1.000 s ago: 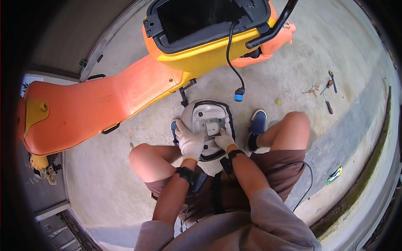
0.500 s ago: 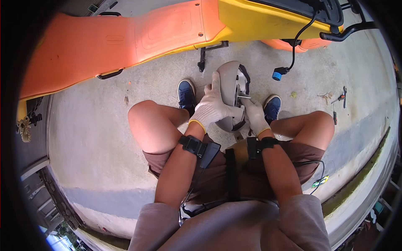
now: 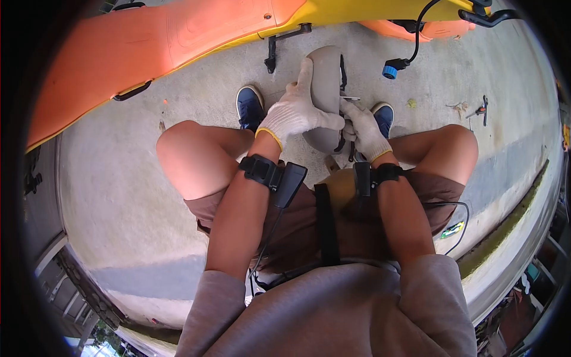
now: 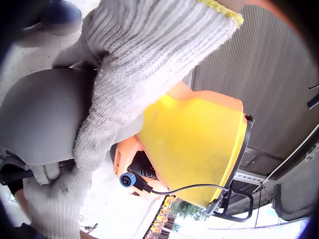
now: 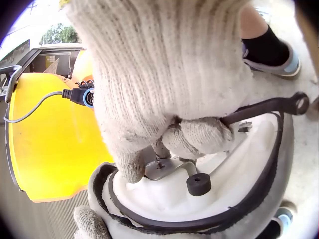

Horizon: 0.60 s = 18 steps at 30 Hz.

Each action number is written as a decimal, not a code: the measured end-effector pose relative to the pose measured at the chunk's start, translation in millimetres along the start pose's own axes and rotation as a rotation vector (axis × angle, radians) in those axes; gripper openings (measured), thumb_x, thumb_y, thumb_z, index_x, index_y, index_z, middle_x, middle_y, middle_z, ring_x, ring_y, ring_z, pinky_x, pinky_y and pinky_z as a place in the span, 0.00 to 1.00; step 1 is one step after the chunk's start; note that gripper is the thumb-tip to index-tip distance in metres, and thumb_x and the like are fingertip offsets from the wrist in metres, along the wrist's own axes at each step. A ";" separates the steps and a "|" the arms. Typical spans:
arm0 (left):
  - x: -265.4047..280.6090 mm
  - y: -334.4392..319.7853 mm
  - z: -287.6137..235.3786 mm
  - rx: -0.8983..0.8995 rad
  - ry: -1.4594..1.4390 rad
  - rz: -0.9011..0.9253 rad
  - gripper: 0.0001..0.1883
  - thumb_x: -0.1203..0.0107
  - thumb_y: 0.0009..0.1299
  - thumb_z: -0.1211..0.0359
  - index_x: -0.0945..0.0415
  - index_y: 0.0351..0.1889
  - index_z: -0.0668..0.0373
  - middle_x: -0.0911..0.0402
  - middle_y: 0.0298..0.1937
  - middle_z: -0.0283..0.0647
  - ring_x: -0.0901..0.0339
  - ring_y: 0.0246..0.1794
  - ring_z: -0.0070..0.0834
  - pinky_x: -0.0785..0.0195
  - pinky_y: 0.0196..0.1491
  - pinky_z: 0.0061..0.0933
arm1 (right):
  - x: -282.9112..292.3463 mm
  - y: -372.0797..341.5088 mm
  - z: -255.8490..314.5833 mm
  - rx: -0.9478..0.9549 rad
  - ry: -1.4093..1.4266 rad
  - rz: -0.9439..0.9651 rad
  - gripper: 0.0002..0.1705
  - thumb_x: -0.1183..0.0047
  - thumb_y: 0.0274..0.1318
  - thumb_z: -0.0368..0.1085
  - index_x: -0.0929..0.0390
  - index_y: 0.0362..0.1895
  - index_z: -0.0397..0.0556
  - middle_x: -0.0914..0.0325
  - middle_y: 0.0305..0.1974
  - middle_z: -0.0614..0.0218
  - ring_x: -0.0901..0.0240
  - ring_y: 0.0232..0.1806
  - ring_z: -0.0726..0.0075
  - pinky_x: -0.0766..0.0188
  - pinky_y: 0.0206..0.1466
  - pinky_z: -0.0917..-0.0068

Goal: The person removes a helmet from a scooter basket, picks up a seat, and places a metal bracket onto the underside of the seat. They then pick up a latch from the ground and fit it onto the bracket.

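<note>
A grey padded seat (image 3: pixel 325 74) is tilted on edge between the person's feet, its white underside (image 5: pixel 149 199) turned to the right hand. The gloved left hand (image 3: pixel 297 113) grips the seat, index finger extended along the grey cover; its glove (image 4: pixel 134 64) fills the upper left wrist view. The gloved right hand (image 3: pixel 366 130) has a black wrench (image 5: pixel 264 109) in its curled fingers. In the right wrist view, the fingertips of this hand (image 5: pixel 169 89) are at a metal bracket (image 5: pixel 162 169) with a bolt, near a black rubber foot (image 5: pixel 199 184).
An orange and yellow scooter (image 3: pixel 196 35) stands beyond the seat, with a cable and blue-ended connector (image 3: pixel 389 72) hanging from it. Blue shoes (image 3: pixel 250 107) flank the seat. Tools (image 3: pixel 485 110) lie on the concrete at right, and a green packet (image 3: pixel 453 230) is nearer.
The seat has tipped from underside up onto its edge, and the left hand has shifted onto its grey cover. The head view has moved, with the scooter now higher in it.
</note>
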<state>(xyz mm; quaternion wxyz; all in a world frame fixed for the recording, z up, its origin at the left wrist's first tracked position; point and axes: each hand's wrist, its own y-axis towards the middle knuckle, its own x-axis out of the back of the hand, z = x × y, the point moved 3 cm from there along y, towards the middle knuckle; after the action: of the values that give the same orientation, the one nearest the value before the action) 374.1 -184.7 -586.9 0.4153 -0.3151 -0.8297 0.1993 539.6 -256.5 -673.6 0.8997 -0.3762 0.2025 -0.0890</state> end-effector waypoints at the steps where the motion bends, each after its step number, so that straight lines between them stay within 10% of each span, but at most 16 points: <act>1: 2.1 -2.3 -4.7 0.016 0.016 0.006 0.78 0.24 0.40 0.46 0.75 0.80 0.51 0.42 0.71 0.66 0.34 0.69 0.55 0.35 0.69 0.41 | 1.4 3.6 1.4 0.002 -0.022 0.000 0.14 0.40 0.61 0.50 0.25 0.32 0.56 0.42 0.15 0.85 0.53 0.11 0.87 0.60 0.15 0.79; 10: 0.9 10.4 -2.2 -0.059 0.032 -0.058 0.77 0.24 0.40 0.46 0.71 0.79 0.60 0.45 0.74 0.67 0.39 0.73 0.53 0.39 0.71 0.39 | 2.4 9.7 7.7 0.036 -0.116 0.006 0.16 0.39 0.61 0.49 0.21 0.34 0.50 0.34 0.18 0.80 0.49 0.12 0.87 0.57 0.15 0.80; 18: -1.4 23.7 12.1 -0.179 -0.139 -0.075 0.76 0.21 0.42 0.53 0.71 0.77 0.71 0.40 0.72 0.64 0.38 0.73 0.44 0.41 0.71 0.32 | -6.6 7.0 5.1 0.073 -0.329 -0.026 0.33 0.45 0.64 0.56 0.25 0.60 0.42 0.24 0.28 0.70 0.42 0.16 0.82 0.48 0.17 0.78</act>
<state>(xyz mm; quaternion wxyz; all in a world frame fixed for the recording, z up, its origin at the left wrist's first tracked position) 373.4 -169.4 -608.7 0.3343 -0.3052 -0.8821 0.1303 535.9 -246.2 -673.3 0.9327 -0.3552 0.0442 -0.0450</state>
